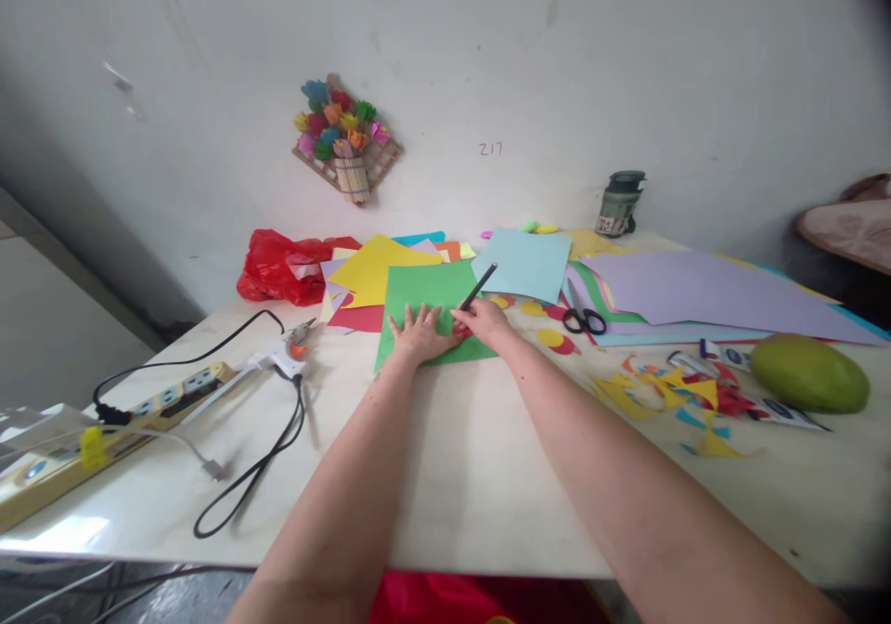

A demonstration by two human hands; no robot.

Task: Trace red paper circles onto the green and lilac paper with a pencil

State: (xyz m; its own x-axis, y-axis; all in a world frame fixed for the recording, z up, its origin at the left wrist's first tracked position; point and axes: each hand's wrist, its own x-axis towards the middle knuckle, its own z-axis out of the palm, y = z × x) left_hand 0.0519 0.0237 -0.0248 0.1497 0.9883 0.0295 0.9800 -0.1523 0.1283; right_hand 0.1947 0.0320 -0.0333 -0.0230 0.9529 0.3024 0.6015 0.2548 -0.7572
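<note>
A flower ornament (342,132) hangs above a worktop (473,475) bearing a bottle (618,208), a green fruit (808,373) and a power strip (159,406)

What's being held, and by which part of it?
Right hand: a black pen or pencil, near its lower end. Left hand grips nothing visible; it lies spread on the green sheet.
</note>
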